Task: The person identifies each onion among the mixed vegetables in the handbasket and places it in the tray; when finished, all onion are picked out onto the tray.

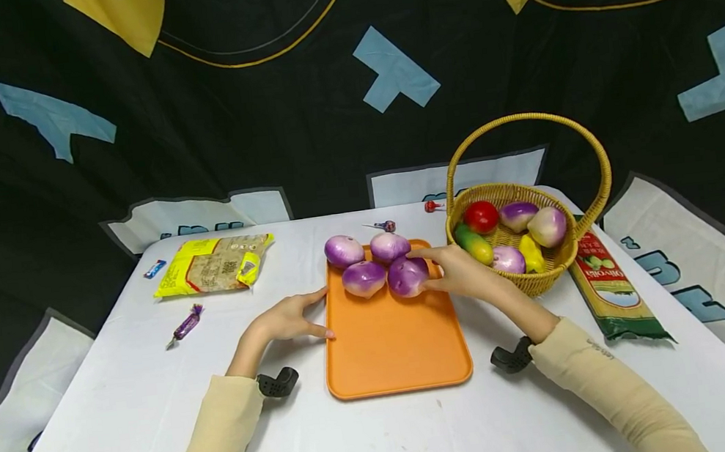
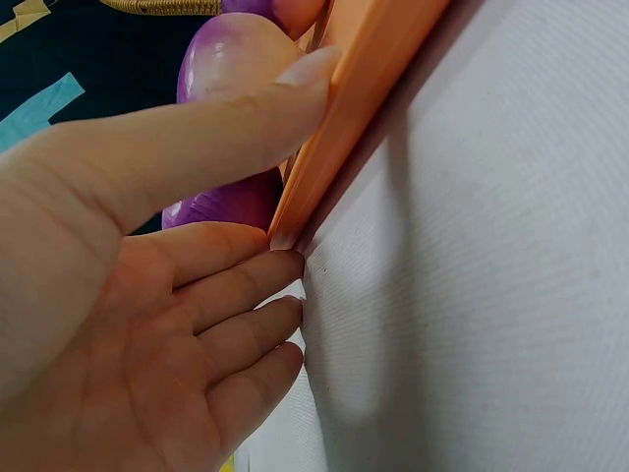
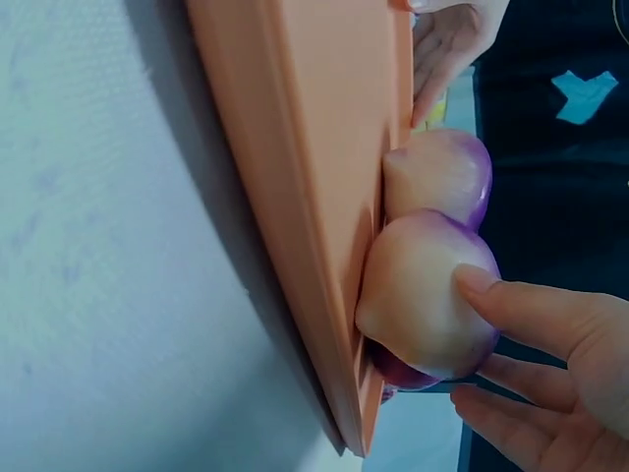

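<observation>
Right hand point(image 1: 463, 271), centre frame: thumb and fingers curled round the nearest-right onion point(image 1: 405, 278), lightly by the look of it; thumb on its pale side in the right wrist view. Onion sits at the tray's upper right and seems to rest on it, though its underside is hidden.

Left hand point(image 1: 289, 318): fingers straight, gripping nothing, touching the left edge of the orange tray point(image 1: 395, 348); thumb on the rim. Probably steadying it.

Around the held onion, three other onions point(image 1: 364, 279) cluster at the tray's top end. Lower part of tray bare.

Upper right: wicker basket point(image 1: 534, 284) holding three more onions point(image 1: 548, 227), a tomato point(image 1: 481, 217) and a yellow pepper point(image 1: 530, 254).

Upper left of table point(image 1: 125, 428): yellow bag point(image 1: 214, 265).

Progress, my reading: partway. Four onions on the tray, the held one not yet released; whether the basket's three count as remaining, cannot tell.
</observation>
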The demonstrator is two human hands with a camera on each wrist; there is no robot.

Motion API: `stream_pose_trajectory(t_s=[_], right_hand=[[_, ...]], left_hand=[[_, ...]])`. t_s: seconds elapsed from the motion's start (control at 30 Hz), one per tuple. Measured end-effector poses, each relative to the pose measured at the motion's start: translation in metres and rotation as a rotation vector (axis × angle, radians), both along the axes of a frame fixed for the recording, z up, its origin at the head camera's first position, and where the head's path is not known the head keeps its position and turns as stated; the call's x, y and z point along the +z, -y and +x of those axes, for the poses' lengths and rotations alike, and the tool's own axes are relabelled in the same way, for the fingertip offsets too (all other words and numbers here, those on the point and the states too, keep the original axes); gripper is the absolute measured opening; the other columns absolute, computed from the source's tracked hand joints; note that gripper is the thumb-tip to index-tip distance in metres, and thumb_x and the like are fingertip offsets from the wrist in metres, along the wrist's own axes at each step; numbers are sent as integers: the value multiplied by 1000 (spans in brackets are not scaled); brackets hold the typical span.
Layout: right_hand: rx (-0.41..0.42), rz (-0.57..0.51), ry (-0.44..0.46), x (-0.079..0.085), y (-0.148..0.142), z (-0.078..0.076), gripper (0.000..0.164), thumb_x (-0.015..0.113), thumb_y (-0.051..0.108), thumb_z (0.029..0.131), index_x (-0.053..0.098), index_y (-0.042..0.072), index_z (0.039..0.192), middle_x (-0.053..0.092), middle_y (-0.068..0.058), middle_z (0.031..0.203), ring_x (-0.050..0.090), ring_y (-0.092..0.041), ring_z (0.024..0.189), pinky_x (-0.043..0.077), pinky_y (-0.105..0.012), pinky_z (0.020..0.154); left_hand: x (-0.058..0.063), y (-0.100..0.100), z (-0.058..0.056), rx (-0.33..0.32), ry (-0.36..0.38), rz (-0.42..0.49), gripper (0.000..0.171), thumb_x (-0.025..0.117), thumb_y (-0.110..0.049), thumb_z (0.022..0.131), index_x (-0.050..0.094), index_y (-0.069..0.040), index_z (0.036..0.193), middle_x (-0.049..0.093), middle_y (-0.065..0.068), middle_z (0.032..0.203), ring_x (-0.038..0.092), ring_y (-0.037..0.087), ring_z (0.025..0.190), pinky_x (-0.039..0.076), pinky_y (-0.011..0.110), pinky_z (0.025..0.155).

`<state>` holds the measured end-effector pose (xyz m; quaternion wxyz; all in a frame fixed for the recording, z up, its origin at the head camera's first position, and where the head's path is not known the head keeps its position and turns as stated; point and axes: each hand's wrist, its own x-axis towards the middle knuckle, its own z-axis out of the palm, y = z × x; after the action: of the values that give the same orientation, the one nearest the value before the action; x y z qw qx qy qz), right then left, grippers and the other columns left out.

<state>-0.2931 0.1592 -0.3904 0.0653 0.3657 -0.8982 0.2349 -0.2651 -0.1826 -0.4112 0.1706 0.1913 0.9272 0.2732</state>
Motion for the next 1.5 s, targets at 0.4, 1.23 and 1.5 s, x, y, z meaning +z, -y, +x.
stream_pose_trajectory(t_s=[0.4,1.23,1.5], right_hand=[[42,13,-2,28,-14,22,50,80,11,80,63,4,126,64,-10,125,64,-27,101,54,-37,88],[39,372,96,81,-120,-8,29,79,7,79,72,2,106,70,-8,99,63,-24,83,57,-40,77],[62,453,226,78,-127,-23,40,79,12,80,68,2,117,66,-15,115,60,-36,106,52,-51,90]], left_hand=[[1,-1,0,1,4,-5,96,80,-40,77,30,-4,151,32,22,151,29,41,138,24,53,113],[0,0,1,-8,-4,1,95,80,-39,77,31,-3,150,32,24,151,29,42,137,24,54,113],[1,0,1,-3,-7,-7,96,80,-40,77,31,-4,150,32,23,151,30,41,137,24,53,113]])
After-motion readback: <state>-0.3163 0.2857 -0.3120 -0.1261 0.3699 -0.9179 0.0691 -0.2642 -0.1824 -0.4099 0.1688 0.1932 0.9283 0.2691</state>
